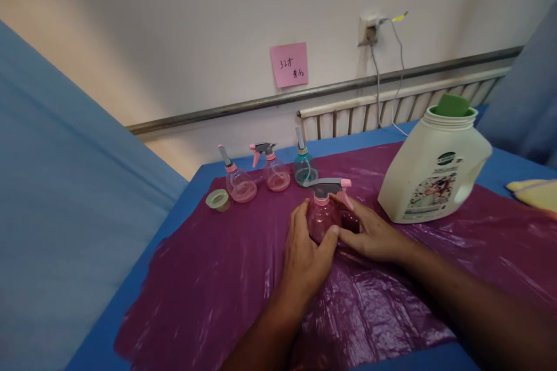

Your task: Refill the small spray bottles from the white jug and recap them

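A round clear spray bottle (321, 221) with a grey and pink trigger head stands upright on the purple plastic sheet (209, 278). My left hand (307, 246) wraps round its left side, thumb across the front. From the right, my right hand (369, 231) holds the same bottle, its thumb near the left thumb and its fingers partly behind the bottle. Behind it stand a pink-necked bottle (242, 187), another with a pink trigger (277, 176) and a teal bottle (305, 169). Pink liquid shows low in the two pink-necked ones.
A large cream jug (435, 171) with a green piece in its mouth stands right of my hands. A small greenish cup (218, 200) sits at the left. Yellow cloth (537, 194) lies far right. Behind are a wall rail (243, 105), cables and blue curtains.
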`<state>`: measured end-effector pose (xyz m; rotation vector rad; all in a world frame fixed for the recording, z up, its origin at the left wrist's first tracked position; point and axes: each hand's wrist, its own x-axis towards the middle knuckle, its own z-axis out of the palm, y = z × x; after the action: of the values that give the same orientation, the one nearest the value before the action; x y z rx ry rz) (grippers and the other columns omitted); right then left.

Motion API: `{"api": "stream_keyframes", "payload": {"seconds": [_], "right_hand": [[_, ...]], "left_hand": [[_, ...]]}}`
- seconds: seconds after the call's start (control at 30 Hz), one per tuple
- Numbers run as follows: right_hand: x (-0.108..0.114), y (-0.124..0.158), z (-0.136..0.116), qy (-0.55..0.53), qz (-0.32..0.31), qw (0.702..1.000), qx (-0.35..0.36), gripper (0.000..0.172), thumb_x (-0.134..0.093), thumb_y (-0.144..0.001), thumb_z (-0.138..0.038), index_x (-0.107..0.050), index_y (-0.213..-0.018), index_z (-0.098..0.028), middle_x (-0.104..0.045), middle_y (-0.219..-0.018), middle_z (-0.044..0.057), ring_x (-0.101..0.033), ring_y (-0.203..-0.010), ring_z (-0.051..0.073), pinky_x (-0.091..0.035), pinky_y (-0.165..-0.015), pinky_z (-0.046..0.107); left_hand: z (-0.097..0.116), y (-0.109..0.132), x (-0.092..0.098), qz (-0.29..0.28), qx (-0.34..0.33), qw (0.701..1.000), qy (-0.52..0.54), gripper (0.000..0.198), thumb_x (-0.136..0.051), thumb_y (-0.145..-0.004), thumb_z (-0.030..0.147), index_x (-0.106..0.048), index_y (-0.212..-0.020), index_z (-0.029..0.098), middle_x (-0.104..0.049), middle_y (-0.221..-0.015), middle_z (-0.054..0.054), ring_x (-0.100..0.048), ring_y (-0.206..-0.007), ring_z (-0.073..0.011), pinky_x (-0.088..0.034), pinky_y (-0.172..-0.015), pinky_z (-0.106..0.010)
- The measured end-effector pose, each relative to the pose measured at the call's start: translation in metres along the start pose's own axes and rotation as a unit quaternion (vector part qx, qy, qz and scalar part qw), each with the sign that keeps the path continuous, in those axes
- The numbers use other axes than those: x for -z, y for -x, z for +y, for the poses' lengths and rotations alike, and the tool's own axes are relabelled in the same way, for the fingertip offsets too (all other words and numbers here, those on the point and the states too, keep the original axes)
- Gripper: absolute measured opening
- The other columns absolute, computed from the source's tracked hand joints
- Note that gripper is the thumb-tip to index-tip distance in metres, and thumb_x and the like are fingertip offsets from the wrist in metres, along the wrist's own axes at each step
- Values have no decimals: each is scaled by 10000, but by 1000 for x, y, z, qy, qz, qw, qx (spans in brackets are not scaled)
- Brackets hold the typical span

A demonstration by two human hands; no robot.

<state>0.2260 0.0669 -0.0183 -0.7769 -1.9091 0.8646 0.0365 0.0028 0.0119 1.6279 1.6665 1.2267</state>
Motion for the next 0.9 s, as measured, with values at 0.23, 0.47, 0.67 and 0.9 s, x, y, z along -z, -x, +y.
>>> {"api": "stream_keyframes", "payload": {"seconds": [0.23, 0.47, 0.67, 0.9], "right_hand": [[5, -5, -15, 11, -6, 1000, -1, 551, -800, -1002, -374, -665, -1529, -290, -732, -1475, 107, -707, -1377, 336, -565, -1234, 562], [4, -2, -13, 2, -28, 999, -35, 655, -735, -995, -266, -590, -1634, -261, -711, -1568, 119, -732, -1355, 336, -571, -1225, 550], [7, -1, -10, -25, -47, 997, -48, 706, -735, -985, -255, -544, -1665, -260, -697, -1599, 122, -755, -1304, 325, -590, -1197, 556], [7, -1, -11, -94, -65, 993, -38, 680, -709, -977, -183, -538, -1628, -277, -687, -1610, 111, -709, -1417, 305, -582, -1220, 520]], "left_hand": [[-4, 4, 0, -26, 6, 999, 38, 692, -673, -1037, 313, -473, -1696, 236, -538, -1756, -153, -514, -1633, -352, -390, -1376, -608], [-11, 4, -1, -18, -26, 999, 43, 679, -655, -1039, 280, -481, -1694, 249, -542, -1746, -139, -508, -1633, -338, -389, -1383, -592], [-9, 3, -1, 0, -50, 999, 17, 717, -698, -945, 213, -527, -1640, 250, -535, -1711, -134, -504, -1617, -337, -398, -1377, -581], [-3, 2, 1, -32, -14, 998, 45, 790, -680, -940, 181, -463, -1696, 251, -537, -1745, -132, -521, -1622, -336, -392, -1386, -592]]}}
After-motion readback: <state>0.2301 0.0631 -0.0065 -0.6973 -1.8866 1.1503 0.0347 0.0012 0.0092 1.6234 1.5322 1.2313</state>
